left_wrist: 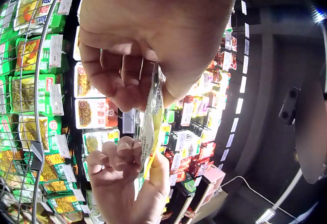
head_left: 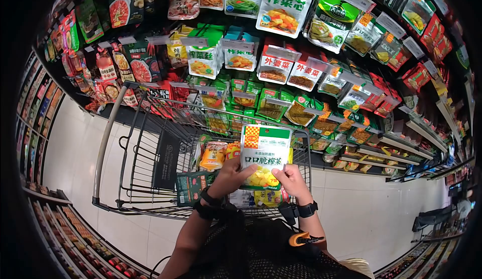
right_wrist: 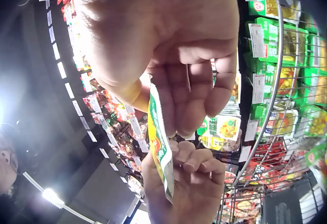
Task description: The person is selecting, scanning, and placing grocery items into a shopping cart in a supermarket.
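- Pickle packet [head_left: 264,154], white and green with yellow vegetable print, is being held upright just above the shopping cart [head_left: 150,143], over its near end.
- Left hand [head_left: 232,174] is pinching the packet's lower left edge, thumb in front, fingers [left_wrist: 120,78] curled behind.
- Right hand [head_left: 290,179] is pinching the lower right edge the same way; fingers [right_wrist: 196,99] are folding behind the packet.
- Other snack bags [head_left: 213,156] are lying inside the cart, below the packet.
- Shelves of hanging packets [head_left: 281,73] are rising beyond the cart's far end.
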`<state>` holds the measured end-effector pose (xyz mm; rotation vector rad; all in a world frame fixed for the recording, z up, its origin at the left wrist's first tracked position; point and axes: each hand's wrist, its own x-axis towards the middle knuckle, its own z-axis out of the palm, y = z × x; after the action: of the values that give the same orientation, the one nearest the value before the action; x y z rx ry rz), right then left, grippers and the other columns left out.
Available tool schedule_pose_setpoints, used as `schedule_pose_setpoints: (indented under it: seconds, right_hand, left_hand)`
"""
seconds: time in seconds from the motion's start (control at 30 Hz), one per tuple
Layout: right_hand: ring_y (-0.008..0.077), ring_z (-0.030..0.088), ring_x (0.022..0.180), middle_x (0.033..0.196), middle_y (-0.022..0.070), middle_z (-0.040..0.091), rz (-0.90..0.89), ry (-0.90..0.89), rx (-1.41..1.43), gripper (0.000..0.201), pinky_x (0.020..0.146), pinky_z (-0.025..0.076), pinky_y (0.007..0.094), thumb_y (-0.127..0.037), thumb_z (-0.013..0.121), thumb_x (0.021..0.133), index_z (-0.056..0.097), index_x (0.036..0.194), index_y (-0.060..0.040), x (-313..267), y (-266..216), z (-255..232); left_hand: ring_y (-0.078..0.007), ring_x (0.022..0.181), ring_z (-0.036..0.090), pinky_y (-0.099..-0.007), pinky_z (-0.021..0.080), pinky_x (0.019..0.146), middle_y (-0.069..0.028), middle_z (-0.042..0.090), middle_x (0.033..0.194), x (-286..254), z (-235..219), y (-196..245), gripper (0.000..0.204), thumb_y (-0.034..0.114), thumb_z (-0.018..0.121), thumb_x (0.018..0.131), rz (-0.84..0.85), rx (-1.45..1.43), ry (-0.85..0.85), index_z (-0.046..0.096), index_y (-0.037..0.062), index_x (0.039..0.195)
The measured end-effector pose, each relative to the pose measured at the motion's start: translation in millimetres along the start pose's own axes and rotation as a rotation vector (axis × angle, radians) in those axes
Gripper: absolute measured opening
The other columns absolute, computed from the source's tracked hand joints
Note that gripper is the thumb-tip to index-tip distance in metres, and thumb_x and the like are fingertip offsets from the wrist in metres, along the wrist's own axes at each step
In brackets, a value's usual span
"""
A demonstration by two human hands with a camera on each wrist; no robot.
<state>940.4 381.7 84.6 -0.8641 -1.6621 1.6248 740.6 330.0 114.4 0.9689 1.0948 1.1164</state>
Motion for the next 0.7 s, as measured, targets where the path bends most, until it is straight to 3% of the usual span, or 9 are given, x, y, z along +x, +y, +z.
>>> schedule_pose_setpoints:
  seconds: [0.07,0.4,0.53,0.7]
  right_hand:
    - [0.0018,0.032,0.048,0.053,-0.0088,0.039,-0.028,0.02,0.004,0.026,0.043,0.023,0.0228,-0.021,0.055,0.09,0.061,0.077,0.0002,0,-2,1]
    - [0.0036,0.047,0.063,0.072,-0.0006,0.06,-0.035,0.023,-0.008,0.022,0.055,0.039,0.0215,-0.02,0.056,0.089,0.063,0.092,0.0012,-1,-12,14]
    - [0.0052,0.053,0.071,0.078,0.0014,0.062,0.079,-0.005,-0.062,0.022,0.063,0.043,0.0224,-0.018,0.056,0.089,0.063,0.096,0.001,-2,-10,6]
    - [0.0069,0.056,0.079,0.087,0.0033,0.063,0.018,0.002,0.01,0.022,0.071,0.045,0.0231,-0.017,0.057,0.089,0.062,0.098,0.002,-4,-18,6]
  left_hand:
    - [-0.0116,0.088,0.059,-0.0251,0.048,0.076,-0.0088,0.064,0.1,0,-1,-1,0.028,0.015,0.058,0.087,0.017,0.018,-0.012,0.058,-0.0041,0.108]
    - [-0.01,0.087,0.058,-0.0246,0.046,0.075,-0.0064,0.064,0.098,-4,-9,3,0.028,0.017,0.058,0.085,0.068,-0.153,-0.082,0.061,-0.0026,0.106]
    - [-0.0085,0.081,0.058,-0.0238,0.047,0.07,-0.0054,0.065,0.092,-1,-9,3,0.026,0.015,0.057,0.086,0.078,-0.065,-0.07,0.061,-0.0035,0.103]
    - [-0.0067,0.077,0.057,-0.0226,0.046,0.065,-0.0044,0.065,0.088,0,-8,-10,0.025,0.016,0.057,0.087,0.197,0.117,-0.039,0.061,-0.0043,0.101]
